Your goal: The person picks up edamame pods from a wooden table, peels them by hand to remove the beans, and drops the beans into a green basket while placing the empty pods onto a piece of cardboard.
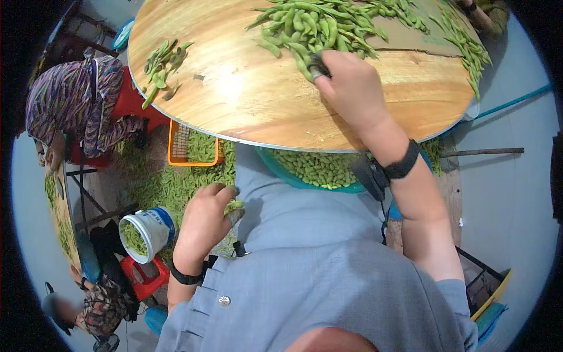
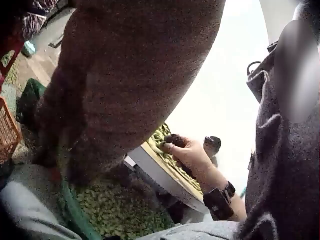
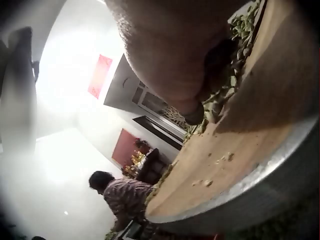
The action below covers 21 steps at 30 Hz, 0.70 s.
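Observation:
A heap of green soybean pods (image 1: 305,26) lies on the round wooden table (image 1: 246,111). At the near edge of that heap my right hand (image 1: 355,88) pinches a pod, its fingertips dark and its thumb wrapped in something grey. The left wrist view also shows this right hand (image 2: 192,155) at the pods. My left hand (image 1: 205,217) is low beside my lap, fingers curled, with a green pod (image 1: 233,205) between fingers and thumb. Below the table edge, a green basin (image 1: 281,170) holds shelled beans (image 1: 316,167).
A small pile of pods (image 1: 161,67) sits at the table's left. Pods cover the floor around an orange crate (image 1: 170,144). A white bucket (image 1: 155,226) and red stool (image 1: 146,281) stand at left. Two people sit on that side; another person's arm (image 1: 482,20) shows at far right.

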Tool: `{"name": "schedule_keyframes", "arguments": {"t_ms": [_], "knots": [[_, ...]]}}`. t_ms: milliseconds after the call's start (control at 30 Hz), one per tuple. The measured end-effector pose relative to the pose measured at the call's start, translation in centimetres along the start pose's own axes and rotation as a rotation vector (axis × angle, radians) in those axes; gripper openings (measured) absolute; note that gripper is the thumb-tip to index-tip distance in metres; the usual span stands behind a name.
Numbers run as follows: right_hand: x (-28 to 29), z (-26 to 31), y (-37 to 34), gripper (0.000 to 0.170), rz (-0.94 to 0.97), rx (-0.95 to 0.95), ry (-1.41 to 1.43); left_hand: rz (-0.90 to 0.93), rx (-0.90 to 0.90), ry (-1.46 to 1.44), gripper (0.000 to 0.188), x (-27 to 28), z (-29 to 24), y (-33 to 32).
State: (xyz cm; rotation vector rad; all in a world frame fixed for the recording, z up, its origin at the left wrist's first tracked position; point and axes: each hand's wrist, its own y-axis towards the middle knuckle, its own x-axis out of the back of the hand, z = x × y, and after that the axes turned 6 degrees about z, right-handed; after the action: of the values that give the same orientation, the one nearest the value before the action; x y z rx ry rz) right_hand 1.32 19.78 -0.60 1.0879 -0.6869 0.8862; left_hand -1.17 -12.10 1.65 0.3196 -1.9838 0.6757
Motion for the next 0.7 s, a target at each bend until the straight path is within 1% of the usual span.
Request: {"name": "schedule_keyframes", "arguments": {"t_ms": [33, 100, 133, 167, 233, 267, 300, 333, 367, 400, 433, 467, 500, 533, 567, 600, 633, 667, 700], "knots": [[0.6, 0.3, -0.2, 0.016, 0.005, 0.009, 0.0, -0.005, 0.006, -0.007, 0.028, 0.1, -0.4, 0.6], [2.0, 1.1, -1.0, 0.017, -0.128, -0.186, 0.303, -0.129, -0.088, -0.272, 0.024, 0.2, -1.1, 2.6], [1.9, 1.3, -1.6, 0.014, -0.136, -0.385, 0.703, -0.181, -0.166, -0.363, 0.023, 0.3, -1.9, 3.9], [2.5, 1.6, -2.3, 0.014, -0.133, -0.382, 0.695, -0.234, -0.246, -0.453, 0.022, 0.4, -2.8, 5.4], [4.2, 2.0, -4.0, 0.013, 0.163, -0.843, 1.447, -0.231, -0.299, -0.549, 0.022, 0.0, -3.8, 8.4], [4.4, 2.2, -5.0, 0.011, 0.205, -0.89, 1.748, -0.232, -0.302, -0.554, 0.022, -0.1, -4.8, 9.7], [4.1, 2.2, -5.9, 0.011, 0.204, -0.891, 1.743, -0.262, -0.386, -0.787, 0.023, -0.2, -5.9, 10.9], [3.5, 2.0, -6.9, 0.013, 0.219, -0.976, 2.026, -0.287, -0.469, -1.019, 0.024, -0.2, -6.4, 11.4], [3.3, 2.1, -7.6, 0.015, 0.228, -1.053, 2.314, -0.283, -0.472, -1.02, 0.024, -0.4, -6.4, 11.6], [3.4, 2.5, -8.0, 0.018, 0.221, -1.165, 2.363, -0.29, -0.525, -0.952, 0.025, -0.7, -6.2, 11.8], [3.4, 2.9, -8.2, 0.018, 0.211, -1.166, 2.368, -0.294, -0.576, -0.883, 0.026, -0.8, -6.1, 11.9], [3.4, 3.1, -8.4, 0.017, 0.348, -1.046, 2.269, -0.336, -0.579, -0.853, 0.025, -0.7, -6.5, 11.7], [3.5, 3.5, -8.5, 0.016, 0.48, -0.925, 2.161, -0.331, -0.577, -0.85, 0.025, -0.6, -6.8, 11.4], [3.7, 4.2, -8.3, 0.018, 0.529, -0.929, 1.794, -0.24, -0.532, -1.158, 0.025, -0.5, -7.1, 10.9], [3.8, 4.5, -8.4, 0.018, 0.532, -0.927, 1.799, -0.145, -0.474, -1.461, 0.024, -0.4, -7.2, 10.7], [3.9, 4.7, -8.5, 0.021, 0.474, -0.819, 1.521, -0.34, -0.402, -1.25, 0.021, -0.8, -6.7, 11.1], [3.9, 4.9, -8.6, 0.025, 0.414, -0.708, 1.245, -0.343, -0.395, -1.248, 0.021, -0.6, -6.3, 10.9], [4.3, 4.8, -8.5, 0.033, 0.367, -0.665, 1.264, -0.258, -0.328, -1.229, 0.018, 0.0, -6.0, 10.7], [4.9, 4.8, -8.5, 0.033, 0.371, -0.665, 1.268, -0.172, -0.261, -1.209, 0.015, 0.4, -6.0, 10.5]]}}
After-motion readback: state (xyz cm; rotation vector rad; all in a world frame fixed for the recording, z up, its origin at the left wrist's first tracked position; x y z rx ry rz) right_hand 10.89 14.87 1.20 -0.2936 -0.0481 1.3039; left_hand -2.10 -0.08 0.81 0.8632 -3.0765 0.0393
